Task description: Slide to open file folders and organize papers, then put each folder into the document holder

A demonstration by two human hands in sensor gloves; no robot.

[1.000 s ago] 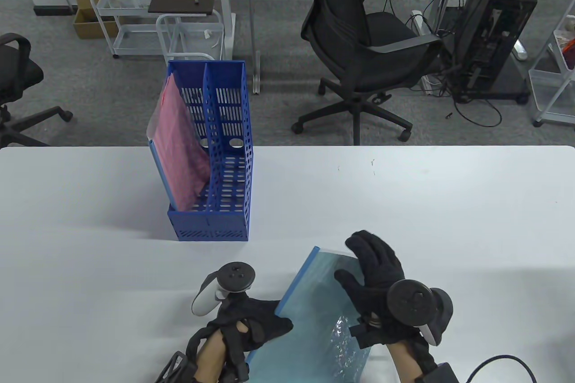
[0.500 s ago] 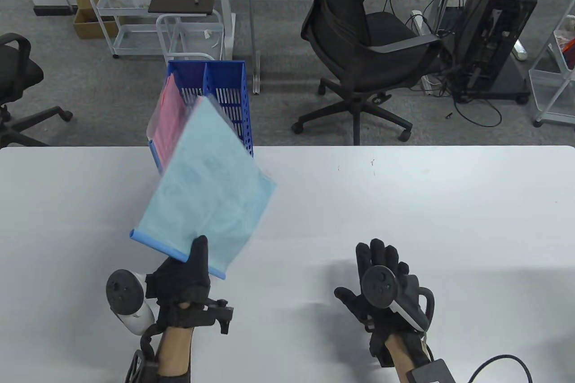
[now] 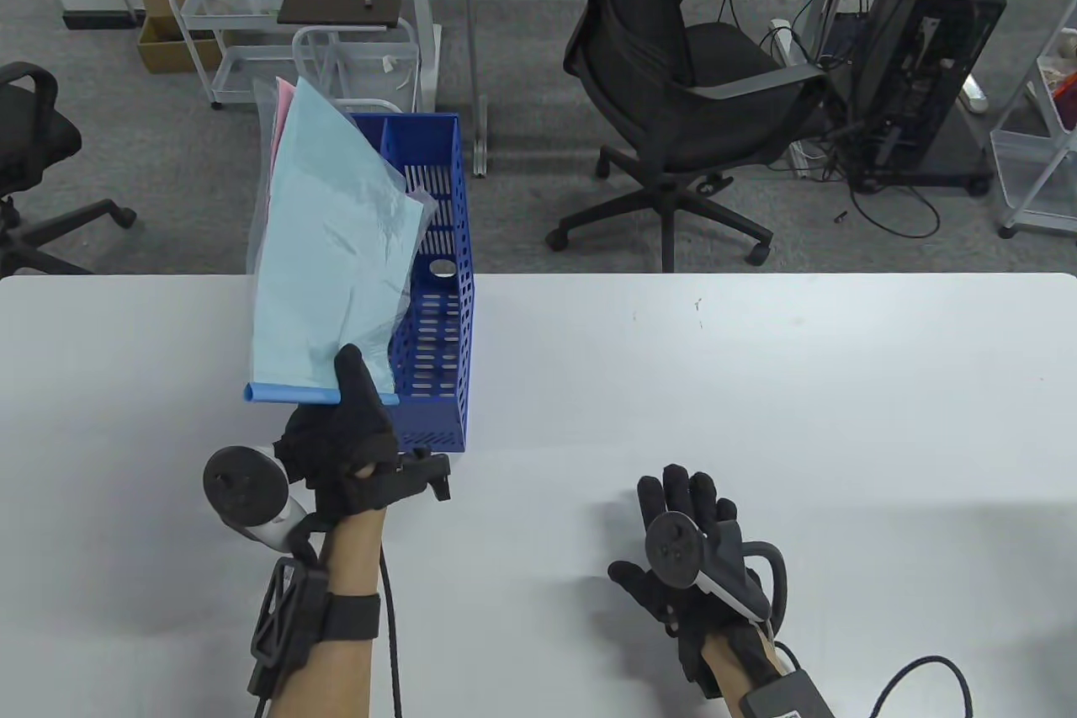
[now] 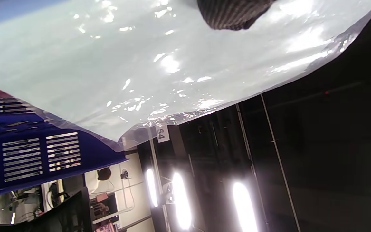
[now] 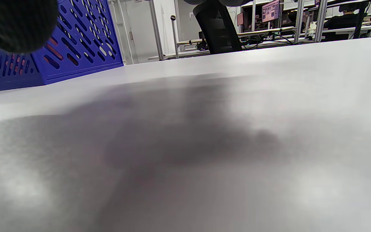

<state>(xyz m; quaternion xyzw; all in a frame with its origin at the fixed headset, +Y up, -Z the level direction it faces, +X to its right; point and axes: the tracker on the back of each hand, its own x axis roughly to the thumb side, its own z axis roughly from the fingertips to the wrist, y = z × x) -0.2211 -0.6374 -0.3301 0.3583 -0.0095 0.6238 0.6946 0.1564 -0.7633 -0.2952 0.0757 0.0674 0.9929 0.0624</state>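
Observation:
My left hand grips a light blue file folder by its blue slide bar and holds it upright over the left compartment of the blue document holder. Behind the folder's top edge a pink folder peeks out. In the left wrist view the glossy folder fills the upper part above the holder's slotted wall, with one fingertip on it. My right hand lies flat on the table with fingers spread, holding nothing.
The white table stretches to the right of the holder. Beyond its far edge stand a black office chair, a computer tower and white wire carts.
My left hand has carried the blue folder up and away from me, from above the table to over the holder's left compartment. My right hand has drawn back slightly towards me.

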